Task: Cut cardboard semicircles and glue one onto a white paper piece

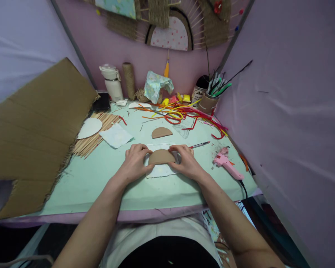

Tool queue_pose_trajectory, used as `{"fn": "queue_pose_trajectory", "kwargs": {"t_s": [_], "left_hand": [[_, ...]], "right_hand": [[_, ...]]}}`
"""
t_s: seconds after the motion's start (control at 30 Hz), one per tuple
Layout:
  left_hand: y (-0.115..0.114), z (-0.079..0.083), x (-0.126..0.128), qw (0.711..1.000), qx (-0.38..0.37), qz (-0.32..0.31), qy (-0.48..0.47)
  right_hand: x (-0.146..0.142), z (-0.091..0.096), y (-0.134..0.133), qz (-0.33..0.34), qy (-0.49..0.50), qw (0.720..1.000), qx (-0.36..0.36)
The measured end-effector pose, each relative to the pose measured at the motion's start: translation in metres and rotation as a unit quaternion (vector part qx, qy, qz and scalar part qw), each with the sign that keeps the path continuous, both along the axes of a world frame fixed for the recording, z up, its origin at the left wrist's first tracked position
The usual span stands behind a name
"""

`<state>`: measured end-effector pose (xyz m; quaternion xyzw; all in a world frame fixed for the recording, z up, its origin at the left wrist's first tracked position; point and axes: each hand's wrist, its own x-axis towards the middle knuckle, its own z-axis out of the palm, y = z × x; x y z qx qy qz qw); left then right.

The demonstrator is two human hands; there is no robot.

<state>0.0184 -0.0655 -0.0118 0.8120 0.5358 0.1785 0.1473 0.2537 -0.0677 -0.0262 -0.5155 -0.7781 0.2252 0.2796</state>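
Between my two hands is a brown cardboard half-circle (162,156), its straight edge toward me. My left hand (136,160) grips its left end between thumb and fingers. At the right end, my right hand (185,160) pinches it the same way. Under it lies a white piece of cloth or paper (160,171), partly hidden by the cardboard and my fingers. A second cardboard half-circle (162,133) rests on the table just beyond. Near my right hand are a red pen (200,144) and a clear protractor (181,131).
A pink glue gun (227,163) lies at the right, its cord running off the edge. A large cardboard sheet (44,137) leans at the left, beside wooden sticks (86,147). Scissors (173,118) and coloured pipe cleaners (190,110) lie farther back, before a white bottle (111,83).
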Motion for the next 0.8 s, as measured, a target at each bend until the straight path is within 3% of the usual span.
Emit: {"fn": "queue_pose_trajectory", "kwargs": {"t_s": [0.4,0.53,0.67,0.8], "left_hand": [[0.001,-0.002,-0.002,1.0,-0.01,0.0,0.012],[0.001,0.001,-0.002,1.0,0.02,-0.002,-0.011],[0.0,-0.002,0.004,0.992,0.074,-0.079,-0.06],[0.0,-0.01,0.011,0.985,0.076,-0.14,-0.062]], "right_hand": [[0.001,-0.001,-0.002,0.001,-0.021,1.0,-0.006],[0.002,0.001,-0.004,0.008,-0.022,0.999,0.038],[-0.002,0.003,-0.006,0.049,-0.038,0.993,0.104],[-0.006,0.0,-0.006,0.094,-0.054,0.985,0.132]]}}
